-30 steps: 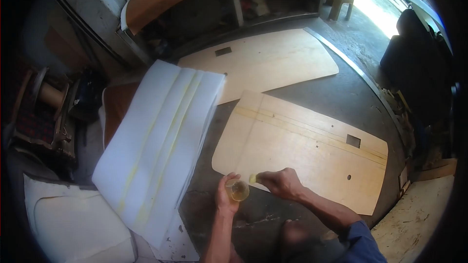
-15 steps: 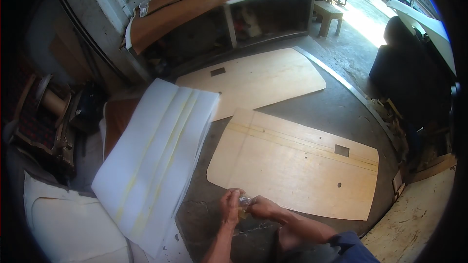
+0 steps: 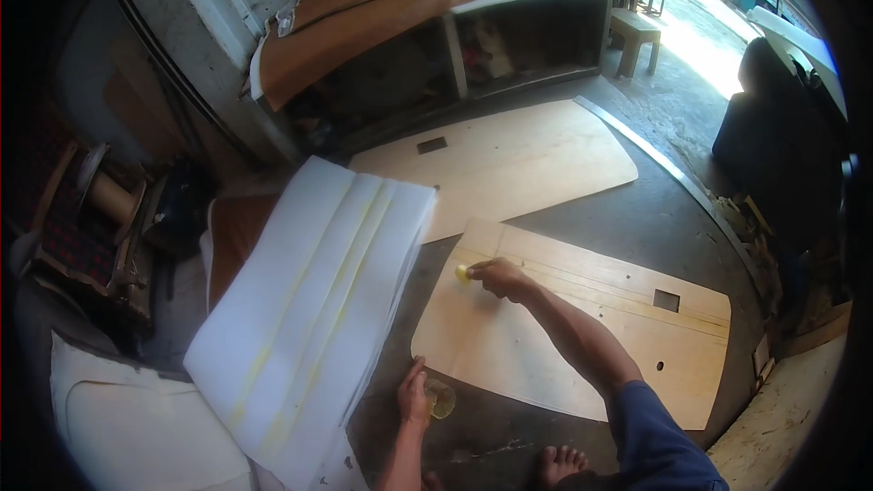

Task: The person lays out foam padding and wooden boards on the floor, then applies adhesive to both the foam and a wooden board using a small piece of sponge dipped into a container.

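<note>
My right hand (image 3: 500, 280) pinches a small yellow piece (image 3: 462, 274) against or just above the nearer plywood board (image 3: 546, 345), close to its upper left end. What kind of piece it is, I cannot make out. Down by the board's lower left corner, my left hand (image 3: 414, 397) is closed on a see-through container (image 3: 441, 398) with yellowish stuff in it. The near board has a rectangular cutout, a round hole and yellowish streaks along its length.
A second plywood board (image 3: 509, 159) lies behind. To the left rests a stack of white sheets (image 3: 309, 300) with yellow streaks. Brown covering (image 3: 364, 5) drapes a cabinet at the back. A stool (image 3: 635, 39) stands near the open doorway. My bare foot (image 3: 564, 465) is below the board.
My hands were together at the container; now they are apart. The right hand has moved up over the board with the yellow piece. The left hand stays low with the container.
</note>
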The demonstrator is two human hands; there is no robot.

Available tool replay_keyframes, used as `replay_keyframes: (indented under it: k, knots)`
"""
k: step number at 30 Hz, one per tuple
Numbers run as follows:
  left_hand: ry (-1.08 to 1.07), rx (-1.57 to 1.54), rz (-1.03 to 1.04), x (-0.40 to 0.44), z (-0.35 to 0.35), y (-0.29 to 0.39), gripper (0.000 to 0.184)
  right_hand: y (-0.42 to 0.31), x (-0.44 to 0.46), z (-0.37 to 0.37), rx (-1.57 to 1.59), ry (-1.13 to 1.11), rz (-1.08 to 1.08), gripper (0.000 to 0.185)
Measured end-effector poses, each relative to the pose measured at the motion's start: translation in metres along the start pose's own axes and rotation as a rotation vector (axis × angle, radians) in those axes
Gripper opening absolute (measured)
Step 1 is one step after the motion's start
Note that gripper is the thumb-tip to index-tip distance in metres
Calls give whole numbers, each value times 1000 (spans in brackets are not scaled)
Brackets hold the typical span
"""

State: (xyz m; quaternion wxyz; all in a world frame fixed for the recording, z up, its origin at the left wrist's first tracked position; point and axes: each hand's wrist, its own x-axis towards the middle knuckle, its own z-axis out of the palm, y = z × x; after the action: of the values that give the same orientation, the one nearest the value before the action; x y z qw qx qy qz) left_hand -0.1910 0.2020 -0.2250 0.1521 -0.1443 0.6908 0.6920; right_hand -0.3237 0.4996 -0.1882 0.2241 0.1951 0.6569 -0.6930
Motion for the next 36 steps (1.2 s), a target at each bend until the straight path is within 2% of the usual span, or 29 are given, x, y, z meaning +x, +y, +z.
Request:
replay_keyframes:
  k: [3, 6, 8, 9, 12, 14, 15, 16, 18, 20, 23, 25, 27, 29, 30, 32, 34, 35, 36]
  knots:
    - [29, -107, -78, 0, -3, 1, 42, -22, 35, 4, -59, 102, -69, 35]
    - [49, -211, -143, 8, -11, -17, 40, 6, 80, 18, -430, 295, -185, 33]
    - [59, -212, -136, 4, -13, -22, 40, 18, 57, 54, -577, -22, -119, 35]
    - [54, -211, -111, 9, -10, -21, 39, 18, 53, 61, -582, -19, -125, 35]
    - [64, -225, -135, 7, -10, -15, 39, 41, 40, 81, -695, -203, -197, 35]
    - [68, -202, -146, 3, -11, -12, 39, 10, 37, 40, -494, 162, -98, 34]
    - [56, -190, -142, 4, -10, -10, 39, -2, 37, 21, -399, 249, -47, 28]
    - [45, -191, -135, 6, -9, -7, 39, 1, 43, 13, -437, 295, -21, 27]
    - [82, -270, -153, 3, -5, -8, 38, 23, 24, 35, -670, 256, -171, 26]
    - [66, -261, -148, 6, -7, -16, 39, 41, -8, 69, -1031, 0, -264, 29]
    - [20, -179, -144, 13, -18, -17, 41, 27, 12, 41, -849, 53, -199, 28]
    - [-30, -136, -157, 4, -13, -8, 44, 8, 25, -3, -654, 386, -161, 27]
    - [86, -316, -235, -5, 5, 20, 40, 12, 18, -11, -701, 296, -120, 27]
    - [64, -286, -197, 1, -1, 1, 40, 39, -4, 30, -929, 105, -145, 29]
    - [59, -243, -148, 6, -6, -7, 40, 49, -24, 51, -1046, -68, -269, 31]
    - [54, -191, -152, 12, -11, -11, 40, 40, -37, 55, -1081, -117, -284, 22]
    - [32, -194, -164, 12, -15, -16, 39, 21, -14, 21, -825, 221, -221, 20]
    - [29, -225, -179, 8, -14, -10, 39, 29, -9, 12, -819, 205, -197, 20]
    - [21, -230, -185, 7, -14, -11, 39, 25, -2, -2, -821, 301, -180, 23]
